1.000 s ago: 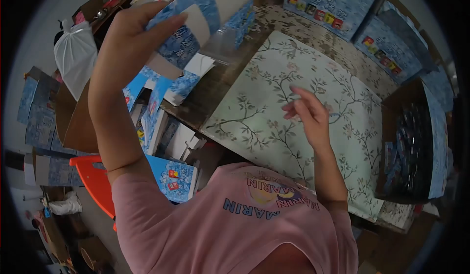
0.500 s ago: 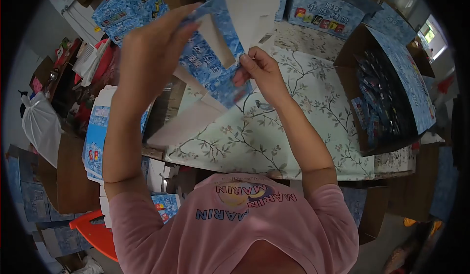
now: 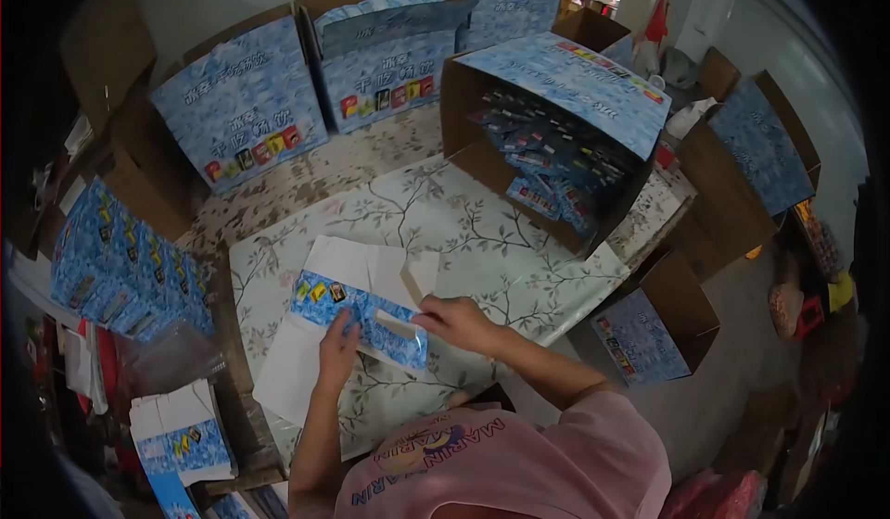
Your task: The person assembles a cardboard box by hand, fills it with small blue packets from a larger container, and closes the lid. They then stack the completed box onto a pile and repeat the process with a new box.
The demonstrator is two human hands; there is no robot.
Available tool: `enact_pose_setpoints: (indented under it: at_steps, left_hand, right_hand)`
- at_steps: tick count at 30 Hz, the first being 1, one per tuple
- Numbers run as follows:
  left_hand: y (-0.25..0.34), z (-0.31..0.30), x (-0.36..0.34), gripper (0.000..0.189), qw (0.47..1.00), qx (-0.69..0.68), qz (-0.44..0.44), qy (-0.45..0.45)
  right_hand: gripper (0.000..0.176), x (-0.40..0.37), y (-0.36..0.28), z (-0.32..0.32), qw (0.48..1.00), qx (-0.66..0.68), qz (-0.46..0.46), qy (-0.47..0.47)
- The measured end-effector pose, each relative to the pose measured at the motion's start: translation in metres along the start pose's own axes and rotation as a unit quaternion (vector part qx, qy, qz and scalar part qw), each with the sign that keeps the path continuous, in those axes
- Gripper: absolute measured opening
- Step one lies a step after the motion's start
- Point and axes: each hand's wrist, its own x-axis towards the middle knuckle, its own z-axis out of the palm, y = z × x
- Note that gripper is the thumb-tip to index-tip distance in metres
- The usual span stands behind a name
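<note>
Printed carton blank (image 3: pixel 357 261) lies on the floral tablecloth (image 3: pixel 482 278) – right hand (image 3: pixel 456 323) pinches its 3 o'clock edge by the cutout, left hand (image 3: pixel 339 345) at 6 o'clock, fingers loosely spread on the blue band, not clenched. Box of packets (image 3: pixel 584 83) at 2 o'clock – flat cartons (image 3: pixel 185 436) at 8.

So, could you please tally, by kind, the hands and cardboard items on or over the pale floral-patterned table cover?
Left hand and right hand, both bare: 2
Flattened blue-and-white printed card carton: 1
Large blue-printed brown cardboard box on its side: 1
Total: 4
</note>
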Motion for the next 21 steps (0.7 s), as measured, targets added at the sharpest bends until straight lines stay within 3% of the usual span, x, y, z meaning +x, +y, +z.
enact_pose_setpoints:
  at_steps: [2, 3, 5, 6, 8, 9, 11, 13, 15, 17, 19, 20, 21]
  left_hand:
    - [0.04, -0.041, -0.003, 0.051, 0.983, -0.136, 0.019, 0.123]
    - [0.061, -0.064, -0.012, 0.053, 0.962, -0.202, 0.023, 0.18]
    - [0.088, -0.088, -0.028, 0.058, 0.899, -0.328, 0.024, 0.289]
    - [0.092, -0.086, -0.032, 0.058, 0.9, -0.326, 0.022, 0.288]
    - [0.097, -0.081, -0.042, 0.069, 0.901, -0.124, 0.025, 0.416]
    - [0.088, -0.077, -0.048, 0.069, 0.9, -0.121, 0.024, 0.417]
    - [0.064, -0.068, -0.061, 0.082, 0.89, -0.198, -0.151, 0.382]
    - [0.053, -0.076, -0.068, 0.083, 0.871, -0.242, -0.144, 0.404]
    - [0.041, -0.089, -0.07, 0.084, 0.85, -0.285, -0.133, 0.423]
    - [0.027, -0.098, -0.07, 0.081, 0.877, -0.311, -0.062, 0.361]
    - [0.019, -0.107, -0.066, 0.076, 0.867, -0.365, -0.089, 0.329]
    - [0.019, -0.11, -0.064, 0.072, 0.852, -0.414, -0.112, 0.299]
    - [0.019, -0.11, -0.063, 0.072, 0.853, -0.414, -0.115, 0.298]
  right_hand:
    - [0.024, 0.005, -0.042, -0.018, 0.99, -0.08, -0.112, 0.031]
    - [0.016, 0.005, -0.059, -0.019, 0.981, -0.111, -0.155, 0.035]
    - [0.013, 0.008, -0.062, 0.003, 0.973, -0.134, -0.187, 0.001]
    - [0.011, 0.007, -0.063, 0.018, 0.962, -0.156, -0.22, -0.035]
    - [0.013, 0.005, -0.055, 0.057, 0.955, -0.172, -0.232, -0.068]
    - [0.016, 0.004, -0.054, 0.074, 0.946, -0.19, -0.243, -0.1]
    - [0.021, -0.001, -0.062, 0.102, 0.937, -0.187, -0.258, -0.145]
    - [0.027, -0.001, -0.074, 0.105, 0.924, -0.182, -0.277, -0.191]
    - [0.042, 0.013, -0.098, 0.076, 0.937, -0.04, -0.346, -0.002]
    - [0.049, 0.058, -0.103, 0.055, 0.891, -0.123, -0.413, 0.146]
    - [0.03, 0.089, -0.098, 0.044, 0.882, -0.153, -0.419, 0.149]
    - [0.03, 0.095, -0.087, 0.05, 0.884, -0.153, -0.416, 0.147]
    - [0.02, 0.101, -0.068, 0.06, 0.899, -0.148, -0.409, 0.055]
